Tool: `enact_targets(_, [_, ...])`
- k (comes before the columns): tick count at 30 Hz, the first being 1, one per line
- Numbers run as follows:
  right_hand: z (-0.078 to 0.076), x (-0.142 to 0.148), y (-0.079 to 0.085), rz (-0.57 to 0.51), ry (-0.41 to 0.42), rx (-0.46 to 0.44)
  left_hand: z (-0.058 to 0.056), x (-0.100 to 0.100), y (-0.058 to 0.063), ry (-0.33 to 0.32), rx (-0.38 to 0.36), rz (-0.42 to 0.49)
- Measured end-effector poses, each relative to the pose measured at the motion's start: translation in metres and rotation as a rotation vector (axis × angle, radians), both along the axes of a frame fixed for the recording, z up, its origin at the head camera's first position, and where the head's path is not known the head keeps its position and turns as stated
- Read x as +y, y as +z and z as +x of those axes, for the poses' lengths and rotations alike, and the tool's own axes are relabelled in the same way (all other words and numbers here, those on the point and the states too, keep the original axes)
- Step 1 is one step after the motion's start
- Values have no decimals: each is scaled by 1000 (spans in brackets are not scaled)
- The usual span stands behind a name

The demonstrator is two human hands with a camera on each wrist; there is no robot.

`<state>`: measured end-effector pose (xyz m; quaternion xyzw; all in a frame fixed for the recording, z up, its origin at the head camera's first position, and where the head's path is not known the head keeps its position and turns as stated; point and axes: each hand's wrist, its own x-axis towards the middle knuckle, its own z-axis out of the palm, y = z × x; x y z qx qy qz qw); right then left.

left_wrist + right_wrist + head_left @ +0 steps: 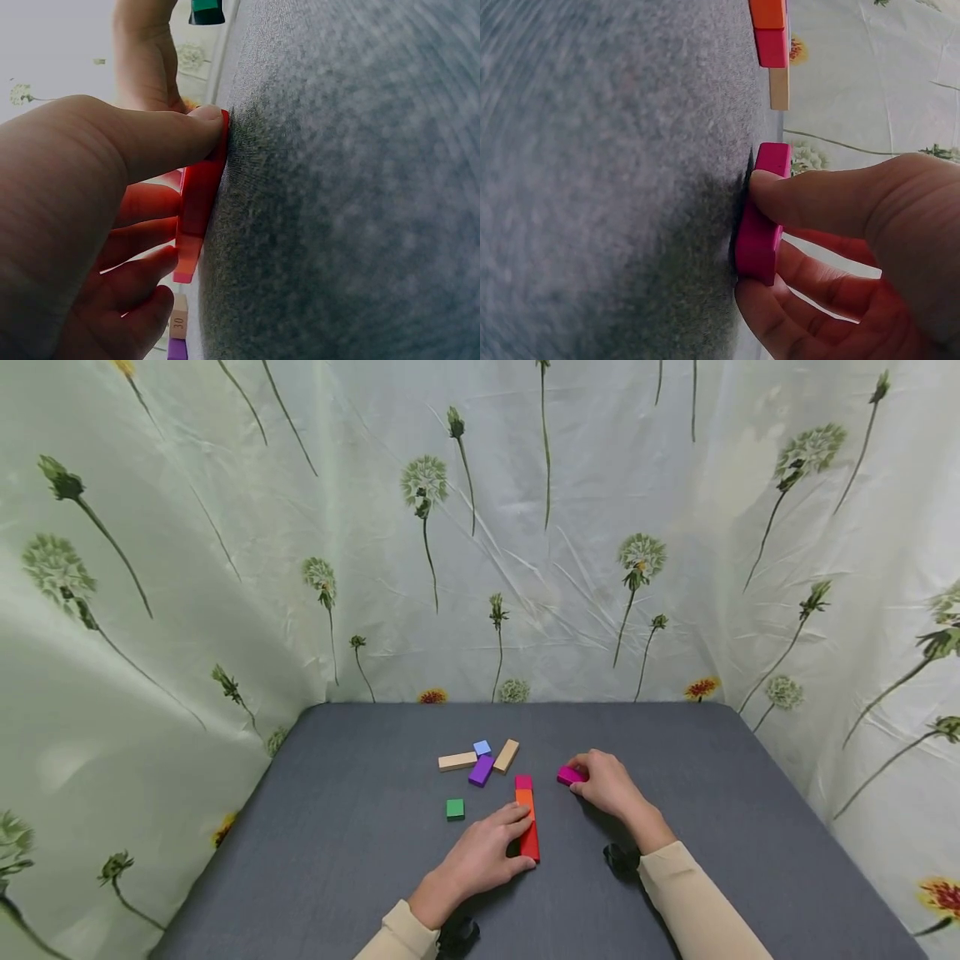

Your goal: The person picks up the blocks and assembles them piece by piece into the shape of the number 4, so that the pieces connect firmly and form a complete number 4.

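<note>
A straight row of a red block [530,846], an orange block [524,796] and a pink block [523,782] lies on the dark grey table. My left hand [483,853] holds the row from the left. Its thumb sits at the near end of the red block [201,191], and the fingers bend over toward the orange part. To the right of the row, my right hand [607,785] pinches a magenta block [759,251] between thumb and fingers, low over the cloth surface. The block is tilted slightly in the head view.
Beyond the row lie a purple block [481,771], a light blue cube [482,748] and two plain wooden blocks, one on the left [457,762] and one on the right [506,757]. A green cube [455,810] stands left of the row. Flower-printed curtain [495,552] surrounds the table.
</note>
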<state>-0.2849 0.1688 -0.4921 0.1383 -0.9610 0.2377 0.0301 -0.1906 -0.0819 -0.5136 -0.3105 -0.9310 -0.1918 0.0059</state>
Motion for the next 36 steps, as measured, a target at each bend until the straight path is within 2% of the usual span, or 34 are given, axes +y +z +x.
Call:
enact_targets(5, [1,-2,2,-5,7,9,-1,1,1,-2,-5,1])
enact_targets(11, [4,-15,8,-22,42,52,-3,-5,3,1,26,6])
enact_targets(21, [13,-29,5,8,55,61,-1,-1,0,-13,1,21])
enact_targets(36, [12,-39,-2,48,84,39,-1,0,1,-1,-14,2])
